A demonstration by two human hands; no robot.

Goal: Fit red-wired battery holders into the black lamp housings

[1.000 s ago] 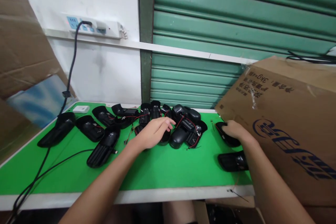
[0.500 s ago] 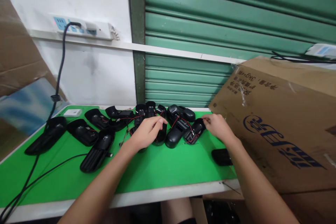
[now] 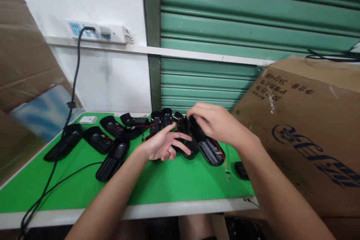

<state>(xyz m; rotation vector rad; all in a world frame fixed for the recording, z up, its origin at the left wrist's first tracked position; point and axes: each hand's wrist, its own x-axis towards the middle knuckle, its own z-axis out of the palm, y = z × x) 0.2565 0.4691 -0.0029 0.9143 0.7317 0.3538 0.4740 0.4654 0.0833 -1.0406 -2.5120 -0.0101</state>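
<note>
My right hand point(image 3: 212, 122) grips the upper end of a black plastic casing point(image 3: 209, 150), raised above the green mat. Its open side, with long grooves inside, faces me, and a red wire runs along it to a small dangling end piece. My left hand point(image 3: 167, 143) is held palm up with fingers spread, just left of that casing and holding nothing. Behind my hands lies a cluster of similar black casings point(image 3: 156, 122), some with red wires; my fingers partly hide them. Another black casing point(image 3: 112, 161) rests to the left of my left forearm.
A green mat point(image 3: 157, 191) covers the table. More casings point(image 3: 64, 144) lie at left beside a black cable point(image 3: 75, 67) plugged into a power strip point(image 3: 97, 33). A small white box point(image 3: 87, 120) sits at the back. A large cardboard box point(image 3: 303, 127) borders the right side.
My right hand has picked up a casing from the right of the cluster and brought it left and up. My left hand has turned palm up and opened its fingers.
</note>
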